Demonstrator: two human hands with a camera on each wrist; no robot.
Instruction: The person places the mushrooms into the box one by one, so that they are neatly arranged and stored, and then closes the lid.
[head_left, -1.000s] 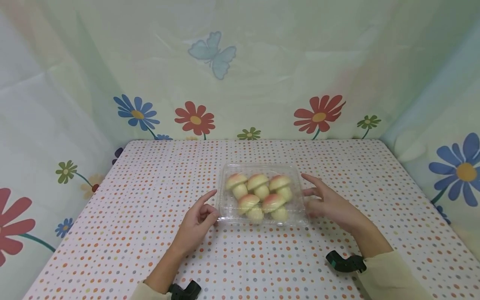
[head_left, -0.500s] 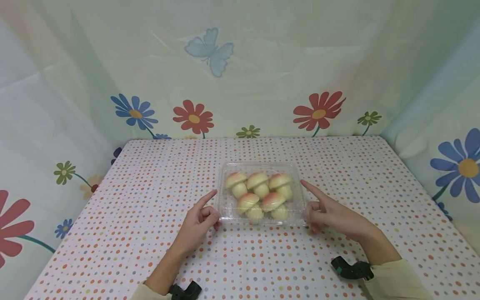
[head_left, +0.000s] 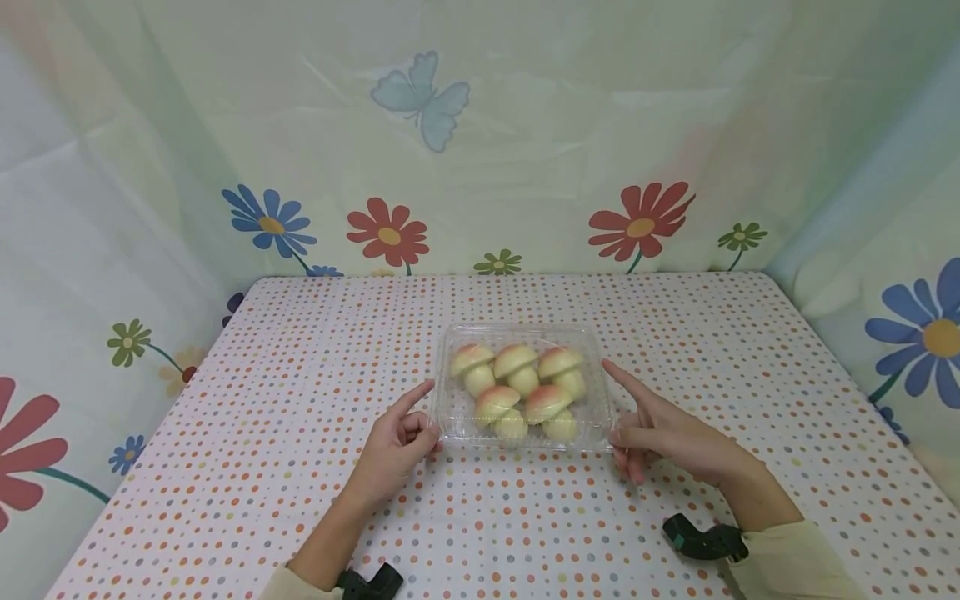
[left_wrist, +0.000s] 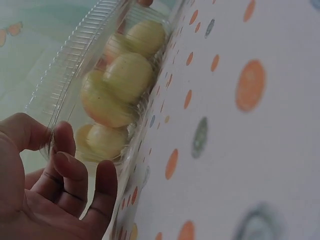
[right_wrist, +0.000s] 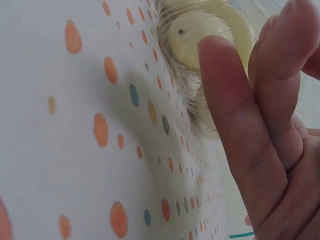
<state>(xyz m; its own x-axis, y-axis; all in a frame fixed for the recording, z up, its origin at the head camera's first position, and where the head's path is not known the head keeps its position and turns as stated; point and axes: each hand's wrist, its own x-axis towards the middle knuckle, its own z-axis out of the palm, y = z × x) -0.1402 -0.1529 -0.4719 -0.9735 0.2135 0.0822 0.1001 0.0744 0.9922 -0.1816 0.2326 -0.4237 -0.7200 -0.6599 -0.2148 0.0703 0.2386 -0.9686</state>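
Note:
A clear plastic clamshell box (head_left: pixel 597 400) lies on the table with its lid down. Through it I see several mushroom-shaped pieces (head_left: pixel 514 362), pale yellow with reddish caps. At the front left corner my left hand (head_left: pixel 393 446) pinches the box's rim between thumb and finger, its index finger stretched along the side. The left wrist view shows this grip on the ribbed plastic edge (left_wrist: pixel 70 65). My right hand (head_left: pixel 667 437) holds the front right corner, thumb on the rim and index finger pointing along the side. In the right wrist view its fingers (right_wrist: pixel 240 120) partly cover the box.
A white cloth with coloured dots covers the table (head_left: pixel 337 333). Behind and at both sides hangs a pale curtain (head_left: pixel 525 125) with flowers and a butterfly. Dark wrist devices (head_left: pixel 705 537) sit near both sleeves.
My right hand has moved slightly down and toward me along the box's right side, its thumb now at the front corner. The left hand and the box have stayed nearly still.

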